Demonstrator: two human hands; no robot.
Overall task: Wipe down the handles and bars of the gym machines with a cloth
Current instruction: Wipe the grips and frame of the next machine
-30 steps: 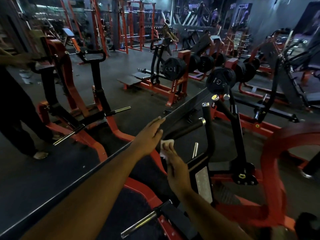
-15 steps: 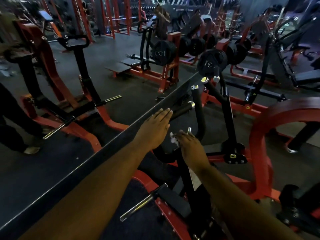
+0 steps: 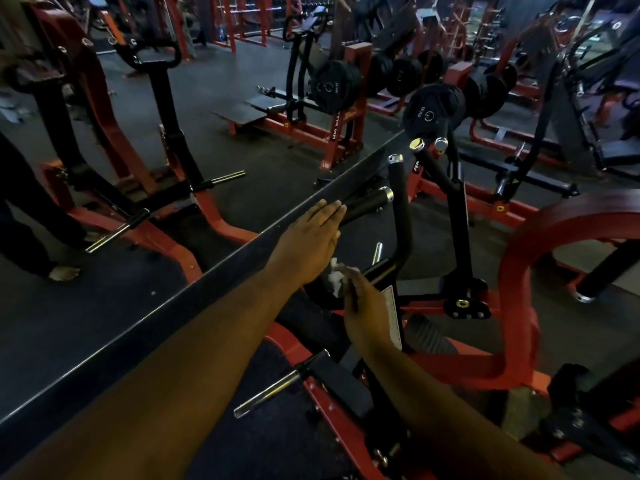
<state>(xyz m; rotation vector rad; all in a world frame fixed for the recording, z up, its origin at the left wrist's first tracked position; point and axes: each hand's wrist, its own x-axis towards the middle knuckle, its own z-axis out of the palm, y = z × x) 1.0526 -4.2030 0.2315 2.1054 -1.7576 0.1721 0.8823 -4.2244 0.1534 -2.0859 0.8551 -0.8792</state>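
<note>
Gym floor (image 3: 242, 188), two hands (image 3: 311, 244), one cloth (image 3: 337, 277)

I see a crumpled white cloth (image 3: 336, 276), soft and matt. The black handle (image 3: 367, 201) looks like matt rubber grip, finished with a glossy chrome end cap (image 3: 388, 193). The machine frame (image 3: 516, 271) is red painted metal with a dull sheen. A bare steel peg (image 3: 266, 393) shines smooth and polished. The weight plates (image 3: 433, 110) look matt black, and the floor (image 3: 242, 77) dark, dull and slightly rough.

Dim, murky indoor light, deep shadows, small glints on chrome, wide-angle bending at soft, blurred edges.
</note>
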